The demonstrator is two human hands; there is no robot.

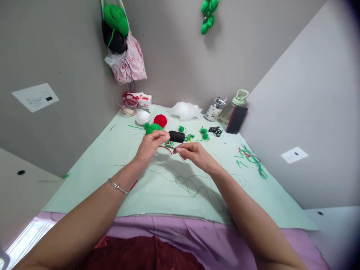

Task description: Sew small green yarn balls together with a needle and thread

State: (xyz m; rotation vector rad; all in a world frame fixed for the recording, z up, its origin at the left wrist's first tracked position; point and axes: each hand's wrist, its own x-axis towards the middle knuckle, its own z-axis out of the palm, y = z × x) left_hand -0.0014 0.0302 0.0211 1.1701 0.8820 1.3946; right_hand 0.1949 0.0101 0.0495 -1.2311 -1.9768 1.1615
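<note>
My left hand [150, 147] pinches one end of a spool of black thread [177, 137], which lies sideways above the table. Close by on the right, my right hand [194, 153] is closed, thumb against fingers, on a thin dark stick-like thing [169, 147] that points toward my left hand. Its exact kind is too small to make out. Loose dark thread [187, 183] curls in wide loops over the table below both hands. Just behind the spool are a green yarn ball [153, 129] and small green knitted pieces [204, 134].
Along the back of the pale green table [92, 168] are a red yarn ball [160, 120], a white yarn ball [143, 117], white stuffing [185, 111], a pen holder [215, 110], a bottle [231, 108] and a phone [236, 120]. Black scissors [216, 131] and yarn scraps [253, 157] lie right.
</note>
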